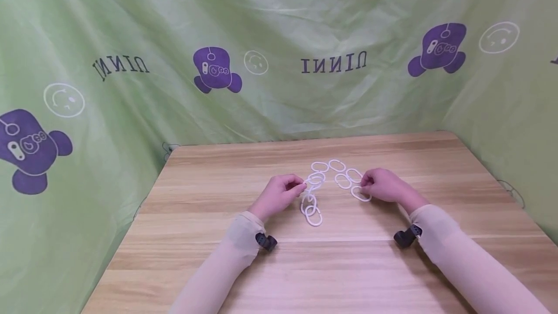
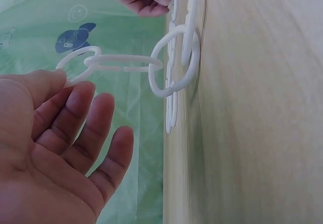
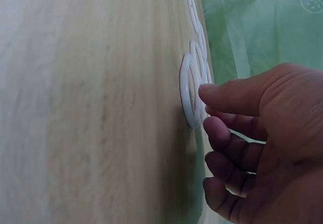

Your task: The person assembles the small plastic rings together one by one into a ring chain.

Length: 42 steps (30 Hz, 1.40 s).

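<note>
My left hand [image 1: 281, 195] pinches the end link of a short chain of white plastic oval links [image 2: 123, 60] between thumb and forefinger, the other fingers spread loosely. From this grip the chain hangs down toward the wooden table, its lowest link [image 1: 314, 216] being nearest me. To the right, my right hand [image 1: 382, 185] is low over the table with fingers loosely bent. Its thumb and forefinger tips are right at a loose white link [image 1: 355, 195], a small gap showing between them in the right wrist view.
More loose white links, among them one link [image 1: 337, 165] at the back and another link [image 1: 343, 181] in the middle, lie in an arc between the hands. The wooden table [image 1: 331, 275] ends at a green printed curtain [image 1: 279, 105] behind and at the sides.
</note>
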Each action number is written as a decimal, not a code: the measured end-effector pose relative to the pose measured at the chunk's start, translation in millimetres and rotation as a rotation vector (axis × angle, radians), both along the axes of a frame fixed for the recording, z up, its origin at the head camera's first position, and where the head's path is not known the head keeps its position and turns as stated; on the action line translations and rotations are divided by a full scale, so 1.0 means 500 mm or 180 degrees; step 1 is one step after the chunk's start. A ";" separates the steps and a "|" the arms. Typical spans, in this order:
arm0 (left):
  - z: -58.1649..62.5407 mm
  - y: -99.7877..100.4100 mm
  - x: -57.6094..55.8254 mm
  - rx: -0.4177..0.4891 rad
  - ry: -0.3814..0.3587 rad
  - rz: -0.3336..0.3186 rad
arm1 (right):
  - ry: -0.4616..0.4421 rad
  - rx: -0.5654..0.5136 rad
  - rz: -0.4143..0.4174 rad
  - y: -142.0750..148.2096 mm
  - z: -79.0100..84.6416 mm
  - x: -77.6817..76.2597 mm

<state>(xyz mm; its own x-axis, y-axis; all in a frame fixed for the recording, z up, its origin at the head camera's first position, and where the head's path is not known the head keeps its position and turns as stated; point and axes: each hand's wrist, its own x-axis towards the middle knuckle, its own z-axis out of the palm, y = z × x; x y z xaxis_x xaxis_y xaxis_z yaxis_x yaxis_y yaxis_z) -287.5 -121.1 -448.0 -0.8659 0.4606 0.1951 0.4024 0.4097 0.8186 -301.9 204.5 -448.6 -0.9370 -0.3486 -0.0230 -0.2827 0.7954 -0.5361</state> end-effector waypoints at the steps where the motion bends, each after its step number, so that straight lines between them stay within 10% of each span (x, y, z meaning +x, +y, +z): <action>1: 0.000 0.001 0.000 -0.0003 -0.0001 0.0000 | -0.0010 0.0036 -0.0009 0.005 0.000 0.002; 22: 0.000 0.007 0.003 -0.0014 -0.0051 -0.0036 | 0.0251 0.0414 0.0098 0.003 -0.019 0.026; 42: -0.004 0.022 0.011 -0.0216 0.0090 -0.0132 | 0.0533 -0.0500 0.0453 -0.106 0.030 0.076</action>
